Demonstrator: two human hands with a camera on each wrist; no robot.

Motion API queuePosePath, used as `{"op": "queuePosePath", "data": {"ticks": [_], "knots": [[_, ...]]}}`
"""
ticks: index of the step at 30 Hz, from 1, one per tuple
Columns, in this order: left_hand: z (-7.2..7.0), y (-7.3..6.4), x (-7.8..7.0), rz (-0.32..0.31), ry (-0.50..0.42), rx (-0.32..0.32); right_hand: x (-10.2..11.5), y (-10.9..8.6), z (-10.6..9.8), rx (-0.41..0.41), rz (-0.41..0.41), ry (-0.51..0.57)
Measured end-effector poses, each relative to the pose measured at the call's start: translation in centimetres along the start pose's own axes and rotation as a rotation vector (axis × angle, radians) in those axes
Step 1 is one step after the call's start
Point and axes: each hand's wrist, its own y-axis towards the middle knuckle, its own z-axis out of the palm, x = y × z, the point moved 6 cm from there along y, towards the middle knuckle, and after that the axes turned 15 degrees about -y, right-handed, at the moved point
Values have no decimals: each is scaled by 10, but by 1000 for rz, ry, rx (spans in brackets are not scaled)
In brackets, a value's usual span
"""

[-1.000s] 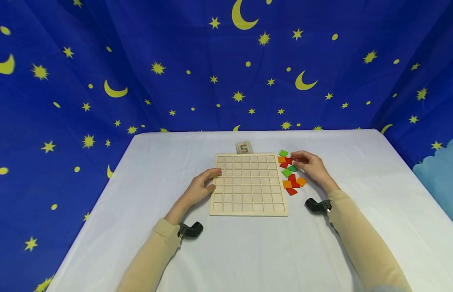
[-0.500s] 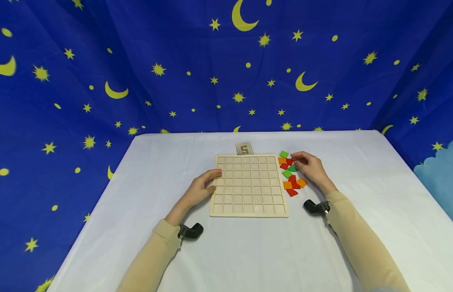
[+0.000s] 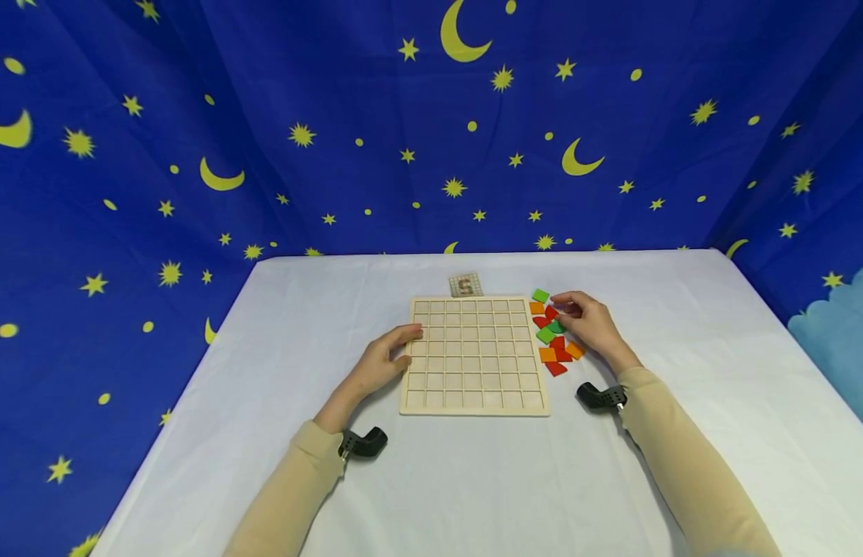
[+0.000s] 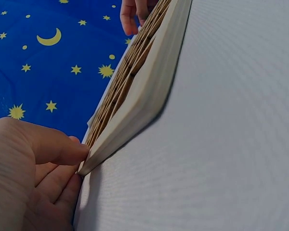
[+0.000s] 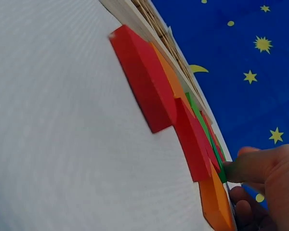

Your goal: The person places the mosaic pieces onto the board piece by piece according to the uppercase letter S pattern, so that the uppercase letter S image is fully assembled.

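A pale wooden grid board (image 3: 475, 413) lies flat on the table. My left hand (image 3: 379, 360) rests at its left edge, fingertips over the rim and thumb against the side; the left wrist view shows the thumb (image 4: 62, 150) on the board's edge. Beside the board's right side, my right hand (image 3: 593, 321) is over the loose tiles, thumb and index finger apart. Its thumb (image 5: 243, 168) touches a dark green tile (image 5: 222, 172) with a curved side. Red tiles (image 3: 550, 312) lie just left of the fingers, with a light green square tile (image 3: 540, 295) beyond.
A small card (image 3: 466, 285) with a blocky S-like pattern on a grid lies behind the board. Orange tiles (image 3: 547, 355), more red tiles (image 3: 556, 369) and another light green tile (image 3: 546, 336) lie along the board's right side. A starry blue cloth (image 3: 376, 170) hangs behind the table.
My right hand has shifted slightly left and nearer, and the red and green tiles by its fingers have moved a little. My left hand stays at the board's edge.
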Motion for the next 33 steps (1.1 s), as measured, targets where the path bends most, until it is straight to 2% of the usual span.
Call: {"op": "queuePosePath", "data": {"ticks": [5,7,14,21,29,33], "knots": [[0,0,1,-13,-4,0,2,1,2,53,-6,-27],[-2,1,11,-14,6,-4,2,1,2,51,-10,-34],[-2,1,10,-18,12,-12,2,-1,-1,6,1,-8],[-2,1,11,-8,14,-11,3,-2,-4,-57,-2,-43],[-3,0,13,-23,12,-10,1,-5,-3,-4,4,-48],[-3,0,13,-19,14,-13,1,-4,-3,-17,-8,-65]]}}
